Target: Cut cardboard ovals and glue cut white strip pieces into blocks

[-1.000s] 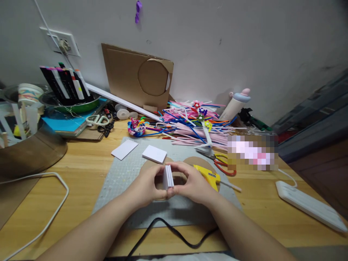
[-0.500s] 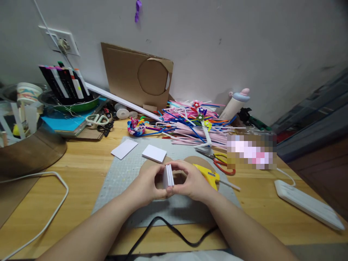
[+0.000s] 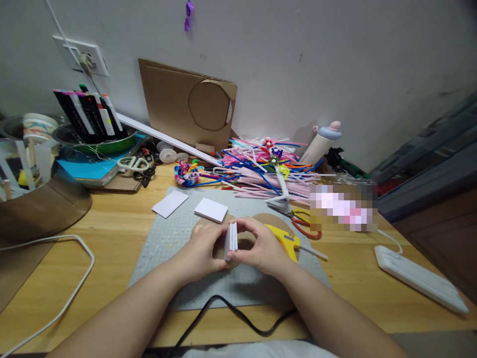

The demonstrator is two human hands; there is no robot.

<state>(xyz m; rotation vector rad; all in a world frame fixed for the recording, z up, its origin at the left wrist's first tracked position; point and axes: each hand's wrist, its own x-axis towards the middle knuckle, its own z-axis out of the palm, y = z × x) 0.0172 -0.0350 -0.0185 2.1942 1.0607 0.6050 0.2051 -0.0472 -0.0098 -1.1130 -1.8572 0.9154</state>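
A small stack of white foam-board pieces [image 3: 231, 237] stands on edge over the grey cutting mat [image 3: 164, 238]. Both hands pinch it: my left hand [image 3: 203, 250] presses its left face and my right hand [image 3: 261, 246] wraps the top and right face. Brown cardboard discs [image 3: 268, 221] lie on the mat under and behind the hands. A yellow glue gun [image 3: 286, 239] lies just right of my right hand. Two loose white foam-board rectangles [image 3: 210, 210] lie on the mat's far left part.
A black cord [image 3: 238, 313] loops near the table's front edge and a white cable [image 3: 70, 248] lies at left. Pipe cleaners [image 3: 257, 169], scissors [image 3: 298, 219], a cut cardboard sheet [image 3: 188, 107], a marker bowl [image 3: 93, 129] and a white power strip [image 3: 417, 278] surround the mat.
The hands have closed in a little on the stack, squeezing the pieces closer together. Nothing else has moved.
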